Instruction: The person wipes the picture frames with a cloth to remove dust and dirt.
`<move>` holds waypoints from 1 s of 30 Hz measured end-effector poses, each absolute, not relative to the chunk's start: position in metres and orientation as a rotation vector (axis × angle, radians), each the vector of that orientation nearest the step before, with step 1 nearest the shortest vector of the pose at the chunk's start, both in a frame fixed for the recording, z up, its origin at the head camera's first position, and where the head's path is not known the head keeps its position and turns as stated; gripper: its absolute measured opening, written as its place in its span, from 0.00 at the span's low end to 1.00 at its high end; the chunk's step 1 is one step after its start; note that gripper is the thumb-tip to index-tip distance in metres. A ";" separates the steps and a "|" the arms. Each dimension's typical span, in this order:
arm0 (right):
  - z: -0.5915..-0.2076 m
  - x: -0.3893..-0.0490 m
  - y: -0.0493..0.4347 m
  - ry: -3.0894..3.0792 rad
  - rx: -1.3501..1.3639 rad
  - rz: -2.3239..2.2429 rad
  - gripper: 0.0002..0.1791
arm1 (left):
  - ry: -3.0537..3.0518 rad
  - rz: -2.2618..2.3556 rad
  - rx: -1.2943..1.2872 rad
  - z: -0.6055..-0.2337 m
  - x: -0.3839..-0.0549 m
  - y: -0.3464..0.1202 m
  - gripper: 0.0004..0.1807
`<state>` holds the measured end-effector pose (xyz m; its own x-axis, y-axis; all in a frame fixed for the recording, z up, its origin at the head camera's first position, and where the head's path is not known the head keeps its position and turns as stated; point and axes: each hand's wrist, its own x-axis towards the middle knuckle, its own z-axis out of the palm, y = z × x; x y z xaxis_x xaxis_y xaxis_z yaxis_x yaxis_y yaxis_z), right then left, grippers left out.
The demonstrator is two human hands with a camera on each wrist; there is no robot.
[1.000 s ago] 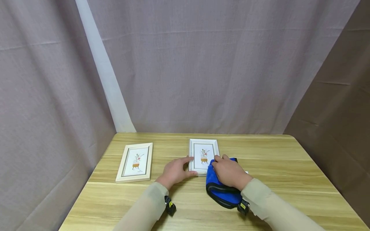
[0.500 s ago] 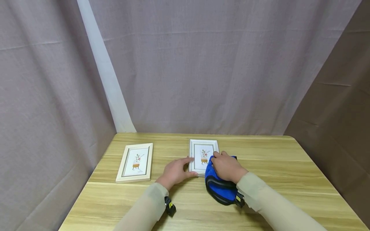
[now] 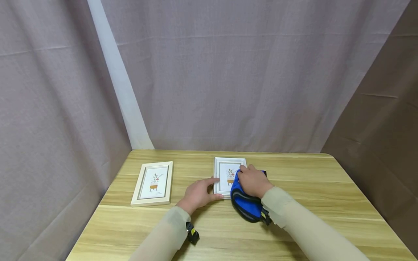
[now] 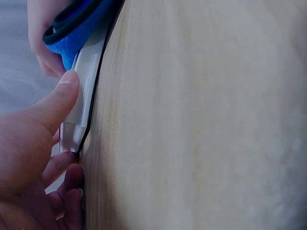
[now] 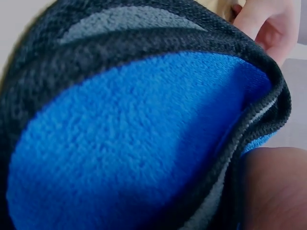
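A white picture frame [image 3: 225, 165] with a potted-plant print lies face up near the back middle of the table. My left hand [image 3: 197, 195] holds its lower left corner, thumb along the near edge and fingers by the left side; the left wrist view shows the thumb [image 4: 64, 93] on the frame's edge. With bunched fingers my right hand [image 3: 254, 182] grips a folded blue cleaning cloth [image 3: 249, 206] with black edging, pressed over the frame's right side. That part of the frame is hidden. In the right wrist view the cloth [image 5: 120, 129] fills most of the picture.
A cream picture frame [image 3: 143, 185] with a similar print lies to the left on the wooden table [image 3: 326, 203]. Grey curtains [image 3: 228, 90] hang behind the table and at its left; a brown one [image 3: 378, 127] hangs at the right. Both wrists wear black straps.
My right hand and the blue cloth have slid up along the frame's right side, away from me. The left hand and both frames have stayed in place.
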<state>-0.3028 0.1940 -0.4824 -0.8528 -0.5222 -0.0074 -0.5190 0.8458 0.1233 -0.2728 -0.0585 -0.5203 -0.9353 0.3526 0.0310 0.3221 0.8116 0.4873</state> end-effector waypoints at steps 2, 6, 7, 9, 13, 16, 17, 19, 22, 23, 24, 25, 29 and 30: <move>-0.483 -0.307 0.193 -2.998 0.836 -0.211 0.17 | 2.932 0.777 0.547 -0.520 -0.273 -0.059 0.42; -0.482 -0.315 0.192 -3.016 0.822 -0.220 0.17 | 2.933 0.786 0.553 -0.521 -0.273 -0.059 0.42; -0.482 -0.317 0.192 -3.019 0.819 -0.224 0.17 | 2.933 0.785 0.551 -0.521 -0.273 -0.059 0.42; -0.481 -0.322 0.192 -3.030 0.817 -0.221 0.17 | 2.936 0.781 0.548 -0.522 -0.274 -0.059 0.42; -0.482 -0.331 0.194 -3.067 0.805 -0.227 0.19 | 2.944 0.769 0.555 -0.523 -0.275 -0.058 0.42; -0.483 -0.337 0.194 -3.088 0.782 -0.226 0.21 | 2.944 0.763 0.560 -0.523 -0.274 -0.057 0.42; -0.483 -0.339 0.194 -3.092 0.774 -0.229 0.21 | 2.943 0.766 0.561 -0.522 -0.274 -0.057 0.42; -0.482 -0.342 0.195 -3.094 0.760 -0.216 0.21 | 2.942 0.773 0.561 -0.522 -0.274 -0.057 0.41; -0.480 -0.345 0.194 -3.105 0.736 -0.193 0.21 | 2.942 0.780 0.564 -0.522 -0.274 -0.056 0.41; -0.480 -0.346 0.194 -3.107 0.732 -0.185 0.20 | 2.942 0.784 0.566 -0.523 -0.275 -0.056 0.41; -0.480 -0.346 0.193 -3.112 0.727 -0.173 0.20 | 2.941 0.781 0.566 -0.523 -0.275 -0.056 0.41; -0.480 -0.347 0.192 -3.117 0.724 -0.166 0.20 | 2.940 0.783 0.567 -0.523 -0.275 -0.057 0.41; -0.481 -0.350 0.188 -3.122 0.724 -0.144 0.18 | 2.936 0.796 0.558 -0.524 -0.275 -0.059 0.41; -0.481 -0.350 0.188 -3.123 0.725 -0.140 0.17 | 2.934 0.800 0.555 -0.524 -0.275 -0.060 0.41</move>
